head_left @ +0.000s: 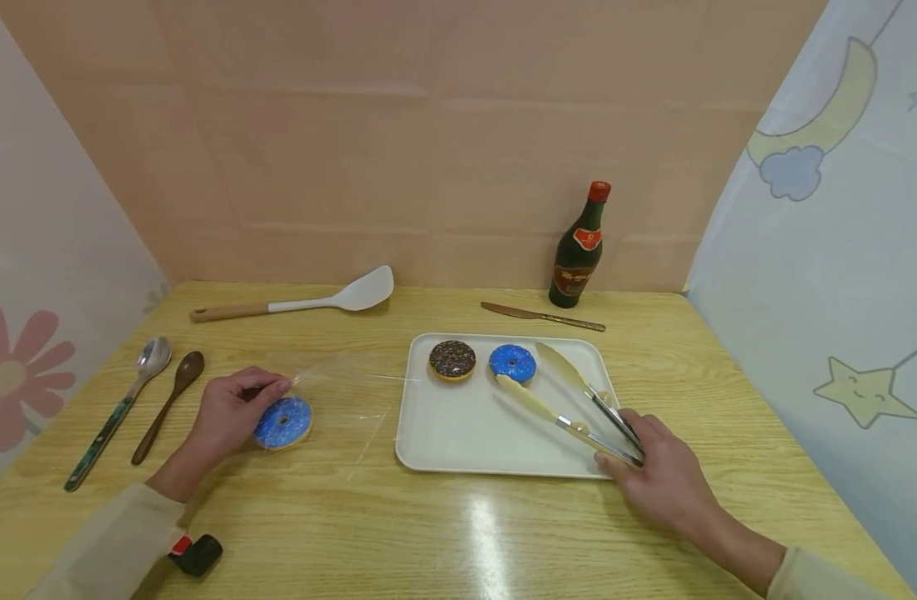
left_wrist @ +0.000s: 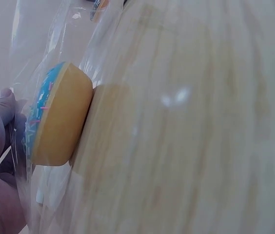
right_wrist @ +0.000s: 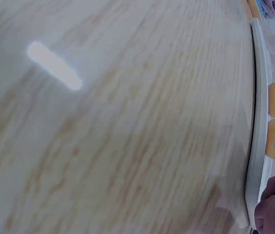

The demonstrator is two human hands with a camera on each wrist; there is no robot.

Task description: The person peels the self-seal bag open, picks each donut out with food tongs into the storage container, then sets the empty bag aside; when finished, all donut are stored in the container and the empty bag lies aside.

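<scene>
My left hand (head_left: 229, 412) pinches the edge of a clear plastic bag (head_left: 353, 408) between thumb and fingers. Inside the bag, a blue-iced doughnut with sprinkles (head_left: 283, 423) rests on the table, close beside the fingers; the left wrist view shows its plain tan side (left_wrist: 64, 117). My right hand (head_left: 664, 479) grips metal tongs with cream tips (head_left: 529, 398), the arms spread. One tip lies at the near edge of a second blue doughnut (head_left: 513, 362) on the white tray (head_left: 466, 450), the other to its right. Whether they touch it I cannot tell. A chocolate doughnut (head_left: 453, 360) sits beside it.
A white spatula (head_left: 364, 290), a table knife (head_left: 541, 316) and a dark green bottle (head_left: 576, 250) are at the back. A metal spoon (head_left: 152, 358) and a wooden spoon (head_left: 188, 371) lie left. A black-and-red object (head_left: 197, 554) is near my left sleeve.
</scene>
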